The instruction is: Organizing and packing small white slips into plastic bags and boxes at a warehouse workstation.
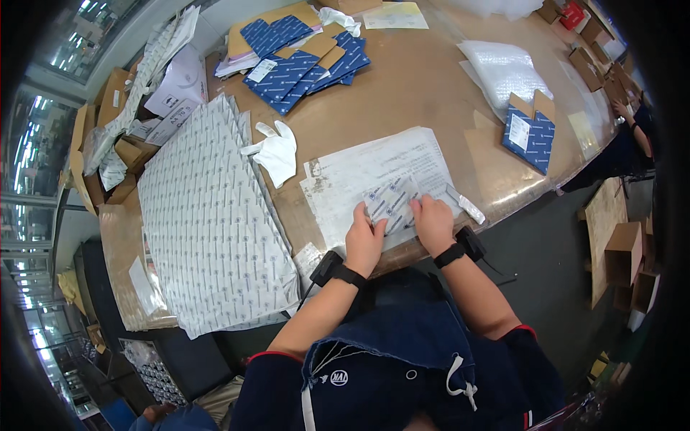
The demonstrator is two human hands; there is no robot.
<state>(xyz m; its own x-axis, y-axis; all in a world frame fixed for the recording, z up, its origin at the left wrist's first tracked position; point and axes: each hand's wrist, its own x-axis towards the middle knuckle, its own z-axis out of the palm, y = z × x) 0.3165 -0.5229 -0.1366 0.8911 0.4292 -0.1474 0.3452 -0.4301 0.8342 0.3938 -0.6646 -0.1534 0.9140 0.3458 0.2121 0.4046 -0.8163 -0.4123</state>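
Observation:
Between my two hands is a small flat packet in white paper with a dark printed pattern (392, 205). My left hand (365, 241) grips its near left edge, the thumb against the fingers. My right hand (433, 223) pinches its right side. Below lie worn, printed paper sheets (338, 179) at the table's near edge. A slim whitish item (466, 204), its kind unclear, rests just right of my right hand. Left of the sheets is a large stack of patterned white wrapping paper (215, 223). A white glove (275, 152) sits beyond its right edge.
Flattened blue cartons (287, 75) lie piled at the back. An open blue carton (529, 135) stands by a bubble-wrap bag (503, 72) at right. A cardboard box (118, 154) holds scraps at far left. Another person's arm (632, 123) shows at the right edge.

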